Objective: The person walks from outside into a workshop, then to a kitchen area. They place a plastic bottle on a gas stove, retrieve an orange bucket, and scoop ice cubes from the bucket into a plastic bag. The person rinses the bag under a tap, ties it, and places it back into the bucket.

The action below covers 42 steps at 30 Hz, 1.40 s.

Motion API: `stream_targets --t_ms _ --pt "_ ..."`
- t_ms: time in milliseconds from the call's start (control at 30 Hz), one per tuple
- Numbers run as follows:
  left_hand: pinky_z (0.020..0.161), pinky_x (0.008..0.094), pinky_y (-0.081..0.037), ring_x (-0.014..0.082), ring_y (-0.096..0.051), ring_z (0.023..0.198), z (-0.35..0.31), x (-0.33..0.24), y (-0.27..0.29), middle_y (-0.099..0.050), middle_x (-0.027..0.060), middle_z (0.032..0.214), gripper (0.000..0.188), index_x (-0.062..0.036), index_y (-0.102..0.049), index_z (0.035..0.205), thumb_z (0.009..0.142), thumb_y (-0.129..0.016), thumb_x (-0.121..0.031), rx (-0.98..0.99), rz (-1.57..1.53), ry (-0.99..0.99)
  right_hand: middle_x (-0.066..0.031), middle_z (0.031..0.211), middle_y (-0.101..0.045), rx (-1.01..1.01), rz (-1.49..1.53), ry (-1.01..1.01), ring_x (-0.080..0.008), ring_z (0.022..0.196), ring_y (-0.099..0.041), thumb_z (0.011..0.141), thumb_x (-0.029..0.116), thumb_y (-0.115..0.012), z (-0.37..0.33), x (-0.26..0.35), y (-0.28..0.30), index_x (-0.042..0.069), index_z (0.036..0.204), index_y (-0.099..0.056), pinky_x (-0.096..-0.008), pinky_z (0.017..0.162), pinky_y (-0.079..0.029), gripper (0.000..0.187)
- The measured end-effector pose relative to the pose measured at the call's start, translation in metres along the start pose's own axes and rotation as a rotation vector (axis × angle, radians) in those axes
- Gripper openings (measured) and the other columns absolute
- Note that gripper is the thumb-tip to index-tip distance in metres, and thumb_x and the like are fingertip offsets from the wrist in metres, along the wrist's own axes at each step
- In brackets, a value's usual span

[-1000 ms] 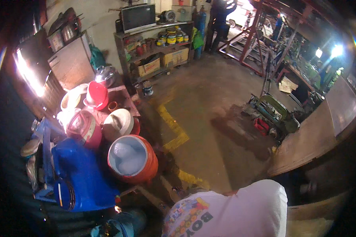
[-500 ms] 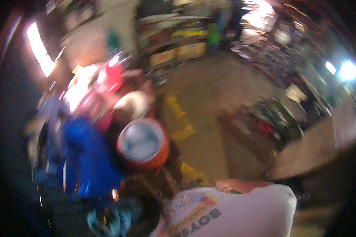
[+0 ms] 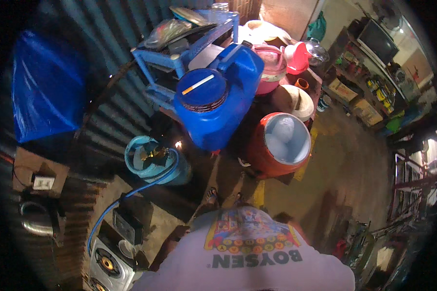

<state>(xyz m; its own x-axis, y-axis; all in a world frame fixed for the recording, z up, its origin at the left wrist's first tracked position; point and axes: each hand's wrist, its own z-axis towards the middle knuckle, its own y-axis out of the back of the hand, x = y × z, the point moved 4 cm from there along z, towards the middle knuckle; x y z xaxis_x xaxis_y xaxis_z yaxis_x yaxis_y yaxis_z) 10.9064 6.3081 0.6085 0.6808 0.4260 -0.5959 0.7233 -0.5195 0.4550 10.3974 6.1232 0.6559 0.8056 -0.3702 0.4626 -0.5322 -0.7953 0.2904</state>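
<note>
Neither of my hands shows; below my white printed shirt only a little skin is visible at its sides. In front of me stands an orange-red cooler jug without its lid, with large pale, icy-looking lumps inside. A round cream lid lies just behind it. To its left is a big blue plastic container with a screw cap, and a cigarette rests on that cap. My feet are on the floor below these.
A light-blue gas cylinder stands at left, its blue hose running to a gas stove. Behind are a blue plastic rack and pink jug. Shelves with cartons and a screen are far right.
My view has swung left and steadied from a blur. The cooler jug, blue container and gas cylinder now sit farther right in view; the stove and blue sheet have come in.
</note>
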Motion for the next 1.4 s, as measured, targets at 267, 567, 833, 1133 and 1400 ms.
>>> stream_targets --t_ms 267,567,833,1133,1400 --pt "0.090 0.0363 -0.053 0.0218 -0.067 0.099 -0.026 0.014 -0.033 -0.070 0.0108 0.108 0.041 -0.0046 -0.064 0.120 0.085 -0.073 -0.025 -0.177 -0.042 0.055 -0.0136 0.103 -0.066 0.057 -0.238 1.084 -0.0281 0.087 -0.066 0.083 0.009 -0.074 -0.089 0.324 0.084 0.005 0.108 -0.070 -0.0351 0.080 -0.053 0.026" --pt "0.090 0.0387 -0.053 0.0238 -0.067 0.098 -0.010 -0.001 -0.178 -0.070 0.0104 0.107 0.042 -0.0060 -0.065 0.118 0.082 -0.074 -0.026 -0.290 -0.016 0.277 -0.0099 0.101 -0.070 0.016 -0.397 1.429 -0.0223 0.077 -0.067 0.084 0.011 -0.075 -0.166 0.477 0.018 0.006 0.104 -0.072 -0.0329 0.066 -0.051 0.021" --pt "0.089 0.0393 -0.053 0.0265 -0.068 0.096 -0.039 -0.071 -0.302 -0.070 0.0117 0.107 0.043 -0.0076 -0.063 0.120 0.082 -0.072 -0.025 -0.419 -0.305 0.492 -0.0082 0.086 -0.066 0.401 -0.632 1.245 -0.0150 0.064 -0.058 0.090 0.021 -0.072 -0.125 0.421 -0.072 0.008 0.109 -0.072 -0.0295 0.061 -0.048 0.023" --pt "0.087 0.0399 -0.054 0.0295 -0.069 0.094 -0.072 -0.071 -0.348 -0.070 0.0132 0.107 0.044 -0.0094 -0.062 0.123 0.082 -0.070 -0.024 -0.439 -0.410 0.580 -0.0093 0.099 -0.070 0.398 -0.720 1.105 -0.0145 0.082 -0.061 0.092 0.021 -0.068 -0.066 0.332 -0.108 0.004 0.109 -0.071 -0.0282 0.068 -0.048 0.024" --pt "0.085 0.0405 -0.055 0.0322 -0.069 0.091 -0.117 -0.034 -0.407 -0.070 0.0146 0.107 0.045 -0.0110 -0.060 0.126 0.083 -0.068 -0.022 -0.444 -0.456 0.617 -0.0106 0.098 -0.072 0.524 -0.801 0.988 -0.0186 0.080 -0.064 0.093 0.020 -0.067 -0.067 0.282 -0.188 0.003 0.110 -0.070 -0.0302 0.071 -0.049 0.024"
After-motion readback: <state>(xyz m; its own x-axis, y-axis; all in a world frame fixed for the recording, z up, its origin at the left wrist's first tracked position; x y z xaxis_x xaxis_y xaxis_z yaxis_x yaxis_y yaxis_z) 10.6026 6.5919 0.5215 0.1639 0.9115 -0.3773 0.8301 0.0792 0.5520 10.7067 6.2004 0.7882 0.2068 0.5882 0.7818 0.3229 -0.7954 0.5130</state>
